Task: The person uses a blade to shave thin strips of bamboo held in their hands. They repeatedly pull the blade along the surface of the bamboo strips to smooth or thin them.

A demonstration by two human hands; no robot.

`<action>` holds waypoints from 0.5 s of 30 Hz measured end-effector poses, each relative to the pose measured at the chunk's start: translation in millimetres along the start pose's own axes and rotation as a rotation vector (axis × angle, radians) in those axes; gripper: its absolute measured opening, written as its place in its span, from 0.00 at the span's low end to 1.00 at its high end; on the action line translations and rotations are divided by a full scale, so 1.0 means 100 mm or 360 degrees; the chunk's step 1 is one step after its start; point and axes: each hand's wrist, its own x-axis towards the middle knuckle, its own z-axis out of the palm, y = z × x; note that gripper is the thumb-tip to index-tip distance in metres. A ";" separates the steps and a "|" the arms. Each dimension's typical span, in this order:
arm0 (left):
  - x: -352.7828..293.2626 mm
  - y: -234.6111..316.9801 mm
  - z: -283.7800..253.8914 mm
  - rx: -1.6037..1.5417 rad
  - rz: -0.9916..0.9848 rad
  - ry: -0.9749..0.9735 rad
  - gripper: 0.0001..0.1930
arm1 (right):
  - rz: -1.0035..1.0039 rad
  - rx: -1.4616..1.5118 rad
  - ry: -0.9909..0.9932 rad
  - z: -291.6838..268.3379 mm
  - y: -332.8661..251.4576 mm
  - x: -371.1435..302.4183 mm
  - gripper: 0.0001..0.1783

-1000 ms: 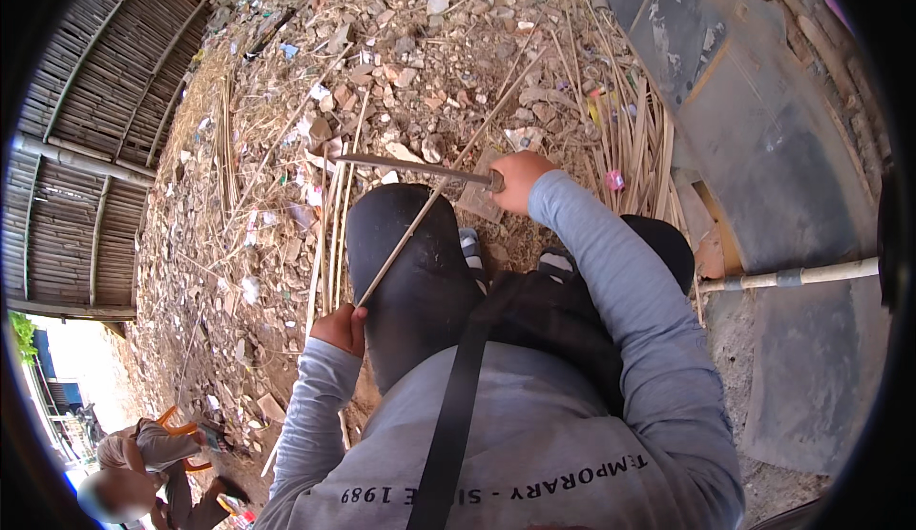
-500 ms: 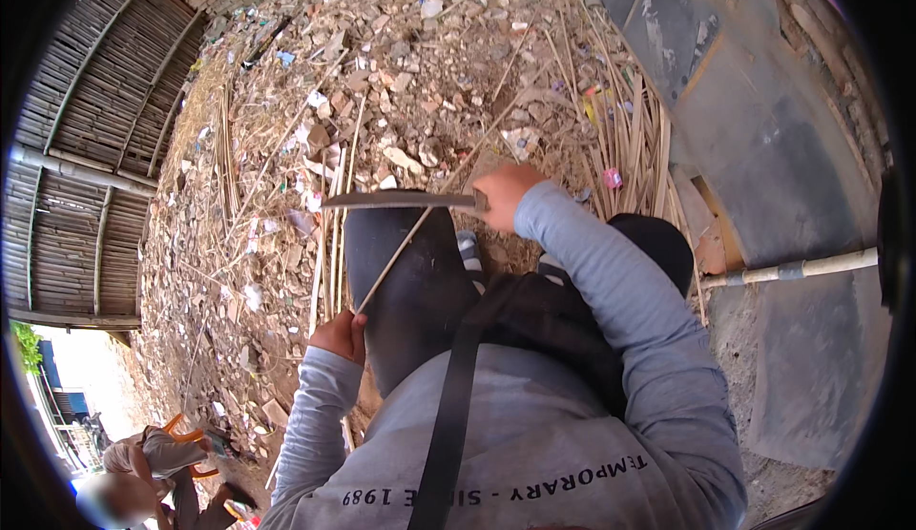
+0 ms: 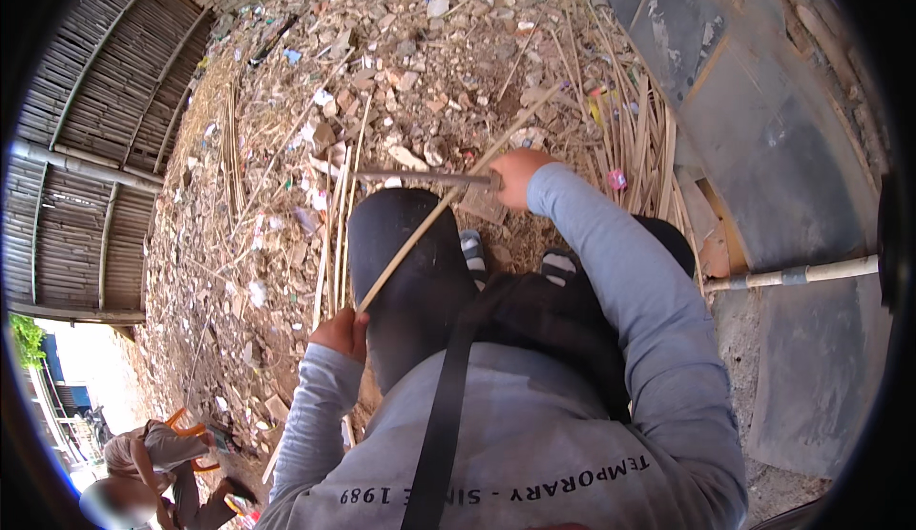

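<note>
Your left hand (image 3: 339,332) grips the near end of 1 pale strip (image 3: 408,249), slanting over your left knee (image 3: 391,217); it looks light, springy, perhaps splintery, best pinched there. Your right hand (image 3: 524,179) grips a knife (image 3: 405,178) crossing it.

Slanting up from the left hand (image 3: 342,332), the long thin tan wooden strip (image 3: 420,244) crosses the black-clothed left knee (image 3: 394,217), far end rightward. Across it, past the knee, sits the long flat dark metal blade (image 3: 410,177), right hand (image 3: 523,179) at its right end. Left of the knee, slim pale wooden strips (image 3: 327,234); along the stony brown ground's (image 3: 239,377) right edge, narrow tan slats (image 3: 641,148) (flat grey sheets (image 3: 773,167) lie beyond).
</note>
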 end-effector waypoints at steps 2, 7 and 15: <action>0.04 -0.10 -0.04 -0.0031 -0.0001 -0.0060 0.22 | -0.0036 -0.0050 0.0040 -0.08 -0.08 0.00 0.18; 0.01 -0.11 0.05 -0.0490 0.0015 -0.0065 0.21 | -0.0073 0.0131 0.0330 0.02 -0.03 0.00 0.18; 0.05 -0.13 0.12 -0.0527 0.0078 -0.0006 0.19 | -0.0162 -0.0006 0.0245 -0.05 -0.23 -0.18 0.18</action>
